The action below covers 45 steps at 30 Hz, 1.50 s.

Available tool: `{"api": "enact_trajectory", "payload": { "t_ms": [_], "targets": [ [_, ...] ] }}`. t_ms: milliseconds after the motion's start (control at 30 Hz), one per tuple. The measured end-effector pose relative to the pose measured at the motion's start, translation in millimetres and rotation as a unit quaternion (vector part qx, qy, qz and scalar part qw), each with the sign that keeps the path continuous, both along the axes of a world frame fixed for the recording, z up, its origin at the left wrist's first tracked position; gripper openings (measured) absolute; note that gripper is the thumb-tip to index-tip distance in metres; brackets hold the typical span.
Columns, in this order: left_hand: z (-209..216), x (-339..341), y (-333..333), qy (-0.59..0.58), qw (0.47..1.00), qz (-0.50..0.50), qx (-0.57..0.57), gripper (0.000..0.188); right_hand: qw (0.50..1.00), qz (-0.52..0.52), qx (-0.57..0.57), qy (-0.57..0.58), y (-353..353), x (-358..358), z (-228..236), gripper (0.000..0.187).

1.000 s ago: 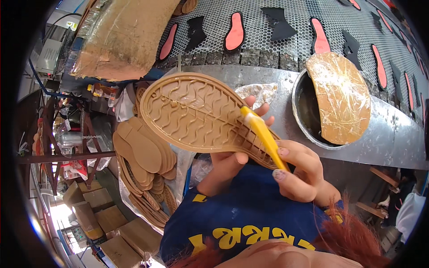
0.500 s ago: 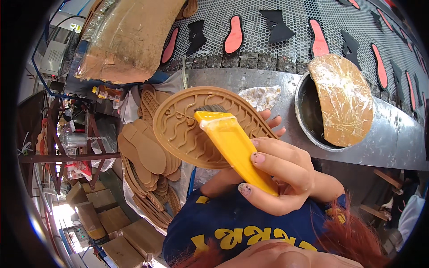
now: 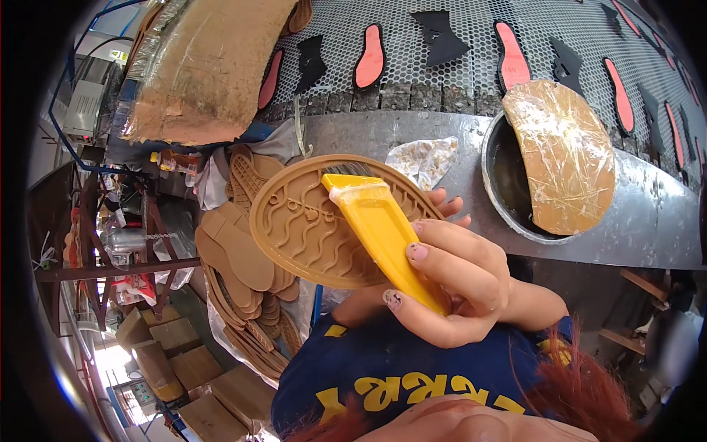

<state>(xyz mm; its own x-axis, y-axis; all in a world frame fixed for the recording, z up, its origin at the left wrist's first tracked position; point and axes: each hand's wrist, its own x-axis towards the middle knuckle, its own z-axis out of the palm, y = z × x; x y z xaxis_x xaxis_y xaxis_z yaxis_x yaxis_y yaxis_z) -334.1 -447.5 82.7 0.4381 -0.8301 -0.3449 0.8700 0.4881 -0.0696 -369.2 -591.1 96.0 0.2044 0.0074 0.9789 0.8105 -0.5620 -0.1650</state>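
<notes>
My right hand (image 3: 460, 283) is closed round the yellow handle of a flat brush (image 3: 383, 232). Its dark bristles touch the inside of a tan shoe sole (image 3: 302, 236) near the far rim. The sole is held tilted in front of my chest, with wavy ridges and a raised rim showing. Behind it my left hand (image 3: 445, 202) grips it; only a few fingertips come out past its right edge, and the rest of that hand is hidden.
More tan soles (image 3: 239, 250) are piled at the left. On the metal ledge lie crumpled white paper (image 3: 423, 158) and a metal bowl (image 3: 495, 180), part-covered by a wrapped board (image 3: 563, 158). Beyond, a mesh conveyor (image 3: 398, 22) carries pink insoles (image 3: 370, 57) and black pieces (image 3: 440, 37).
The brush's bristles have moved across the sole toward its far rim. The sole has tilted a little and sits slightly lower. Both hands keep their grips.
</notes>
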Motion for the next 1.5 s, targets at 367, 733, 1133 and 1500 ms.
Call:
{"api": "enact_trajectory", "payload": {
  "t_ms": [367,733,1133,1500],
  "targets": [
    [-3,-1,-6,-0.068,0.988,0.059,-0.125,0.054,0.999,-0.041,0.012,0.027,2,-18,-11,0.028],
    [-24,-10,-18,-0.528,0.819,0.207,0.094,0.1,0.998,-0.029,0.011,0.05,-2,-33,-36,0.028],
    [-43,37,-20,-0.456,0.839,0.279,0.101,0.073,0.941,0.124,0.236,0.206,-36,-53,-66,0.023],
    [-49,20,-35,-0.383,0.894,0.153,0.172,0.062,0.813,0.141,0.523,0.213,-72,-56,-73,0.026]
  ]
}}
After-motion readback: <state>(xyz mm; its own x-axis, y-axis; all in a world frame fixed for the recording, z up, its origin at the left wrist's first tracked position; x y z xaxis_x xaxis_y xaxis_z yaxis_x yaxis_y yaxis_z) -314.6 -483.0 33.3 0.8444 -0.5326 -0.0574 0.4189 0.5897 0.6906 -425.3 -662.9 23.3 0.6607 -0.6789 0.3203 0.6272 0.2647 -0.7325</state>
